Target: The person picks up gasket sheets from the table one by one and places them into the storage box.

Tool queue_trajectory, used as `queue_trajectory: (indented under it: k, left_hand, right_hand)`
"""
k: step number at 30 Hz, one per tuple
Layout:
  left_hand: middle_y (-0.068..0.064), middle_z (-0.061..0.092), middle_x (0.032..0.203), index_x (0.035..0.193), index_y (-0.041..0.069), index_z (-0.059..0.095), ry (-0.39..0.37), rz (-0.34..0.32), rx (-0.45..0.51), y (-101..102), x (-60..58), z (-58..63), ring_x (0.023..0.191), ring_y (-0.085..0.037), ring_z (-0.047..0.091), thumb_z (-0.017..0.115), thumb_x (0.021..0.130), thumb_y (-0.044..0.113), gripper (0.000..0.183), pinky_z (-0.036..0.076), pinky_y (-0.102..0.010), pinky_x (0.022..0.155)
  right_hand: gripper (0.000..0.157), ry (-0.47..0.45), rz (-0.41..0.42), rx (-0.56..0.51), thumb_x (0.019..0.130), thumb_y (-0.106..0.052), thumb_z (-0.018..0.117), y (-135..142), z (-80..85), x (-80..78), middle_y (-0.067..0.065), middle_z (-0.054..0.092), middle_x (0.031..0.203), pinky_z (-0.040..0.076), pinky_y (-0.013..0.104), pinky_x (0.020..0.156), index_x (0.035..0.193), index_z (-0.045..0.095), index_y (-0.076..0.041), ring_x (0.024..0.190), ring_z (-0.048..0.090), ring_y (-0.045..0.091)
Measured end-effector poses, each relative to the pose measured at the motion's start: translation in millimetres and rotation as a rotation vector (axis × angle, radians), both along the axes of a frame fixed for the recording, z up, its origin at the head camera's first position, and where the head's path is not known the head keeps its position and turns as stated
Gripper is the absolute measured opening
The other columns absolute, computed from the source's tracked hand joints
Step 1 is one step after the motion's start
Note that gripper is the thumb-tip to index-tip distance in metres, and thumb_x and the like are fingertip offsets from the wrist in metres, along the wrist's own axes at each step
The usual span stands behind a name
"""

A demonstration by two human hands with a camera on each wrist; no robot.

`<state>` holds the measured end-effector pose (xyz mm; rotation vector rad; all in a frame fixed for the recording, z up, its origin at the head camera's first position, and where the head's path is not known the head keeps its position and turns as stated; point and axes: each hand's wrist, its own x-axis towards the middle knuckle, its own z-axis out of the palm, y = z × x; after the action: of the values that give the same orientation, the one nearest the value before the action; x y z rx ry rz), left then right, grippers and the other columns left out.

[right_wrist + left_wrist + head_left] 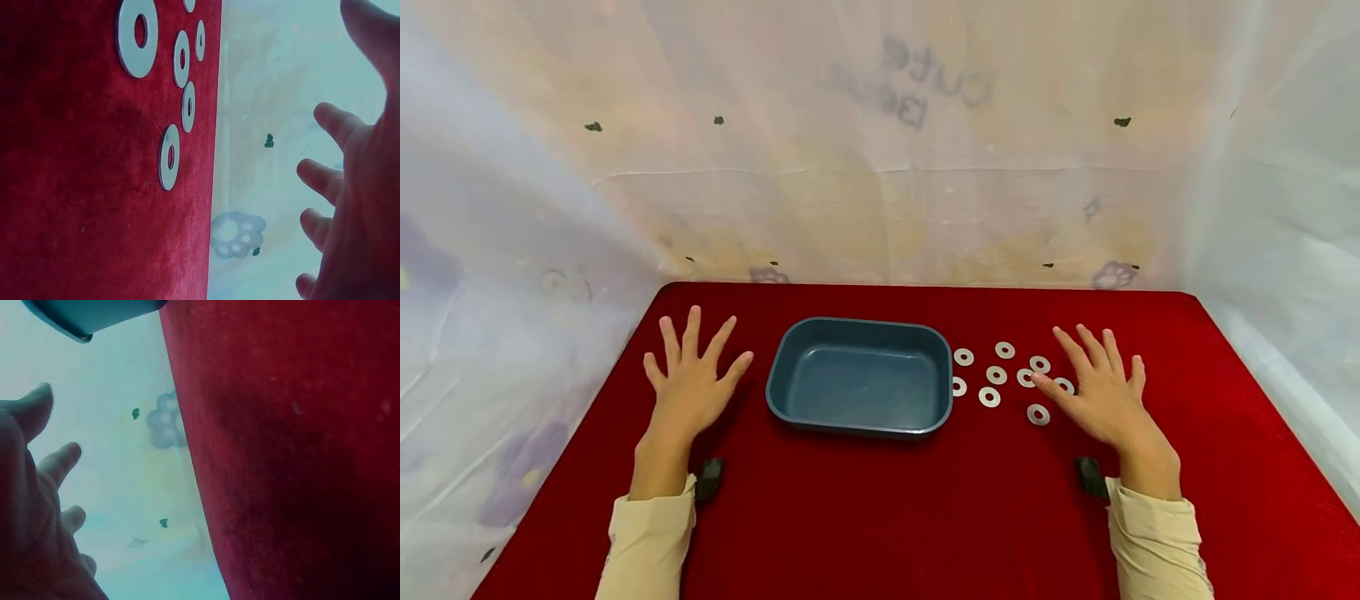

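A blue-grey rectangular tray (pixel 859 431) with rounded corners sits on the red cloth, holding nothing. To its left my left hand (pixel 688 400) is spread, fingers apart, over the cloth. Several flat metal washers (pixel 989 397) lie scattered right of the tray, two of them at its right rim. My right hand (pixel 1108 404) hovers beside the washers, fingers spread; its thumb and palm overlap a few of them in the head view. The right wrist view shows a washer (pixel 169 157) flat on the cloth, apart from the fingers. Neither hand holds anything.
A red cloth (pixel 880 517) covers the table up to its back edge. Pale printed sheets (pixel 880 208) hang behind it and along both sides. Dark devices (pixel 709 479) sit at the inner side of each wrist.
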<state>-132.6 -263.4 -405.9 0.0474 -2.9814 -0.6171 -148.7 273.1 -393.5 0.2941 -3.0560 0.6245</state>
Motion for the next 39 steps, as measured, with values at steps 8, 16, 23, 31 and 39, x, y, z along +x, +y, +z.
queue_trajectory:
  k: [8,16,23,31,39]
  left_hand:
    - [-0.013,-0.016,0.167,0.160,0.024,0.022,-0.076,-0.048,0.042,5.7,0.1,4.6,0.149,-0.043,-0.028,0.042,0.100,0.057,0.071,-0.003,-0.081,0.107]
    - [-0.013,-0.006,0.168,0.158,0.022,0.029,-0.164,-0.137,0.200,30.9,-4.7,1.5,0.152,-0.044,-0.019,0.039,0.105,0.047,0.059,0.001,-0.080,0.108]
    - [-0.018,0.025,0.157,0.160,0.022,0.023,-0.249,-0.137,0.596,34.2,7.8,-15.2,0.133,-0.036,0.032,0.039,0.107,0.043,0.059,0.035,-0.056,0.104]
    - [-0.006,0.034,0.145,0.160,0.022,0.019,-0.235,-0.256,1.132,37.3,7.2,-38.4,0.110,-0.017,0.046,0.045,0.107,0.021,0.060,0.044,-0.025,0.080]
    - [0.000,0.033,0.151,0.160,0.015,0.018,-0.164,-0.346,1.268,33.9,13.0,-52.1,0.130,-0.015,0.041,0.043,0.106,0.011,0.060,0.044,-0.018,0.100]
  right_hand:
    - [0.078,0.001,0.005,-0.033,0.098,-0.056,0.050,1.6,-1.1,1.9,0.022,0.015,0.164,-0.002,0.076,0.108,0.160,0.017,-0.023,0.151,0.001,0.048]
    - [0.066,-0.035,0.041,-0.054,0.105,-0.048,0.038,8.6,1.0,-0.9,0.029,0.033,0.155,0.019,0.075,0.103,0.160,0.020,-0.018,0.141,0.029,0.052]
    - [0.065,-0.171,0.103,-0.292,0.108,-0.037,0.036,14.8,-3.0,-7.0,0.033,0.032,0.153,0.028,0.071,0.106,0.161,0.008,-0.014,0.135,0.040,0.051]
    - [0.065,-0.256,0.040,-0.329,0.107,-0.045,0.033,27.0,-12.3,-9.3,0.030,0.032,0.155,0.025,0.071,0.109,0.159,0.018,-0.007,0.140,0.034,0.049]
    - [0.059,-0.182,0.045,-0.365,0.104,-0.031,0.053,36.0,-30.0,-8.7,0.028,0.044,0.148,0.039,0.047,0.106,0.151,0.036,-0.001,0.133,0.044,0.044]
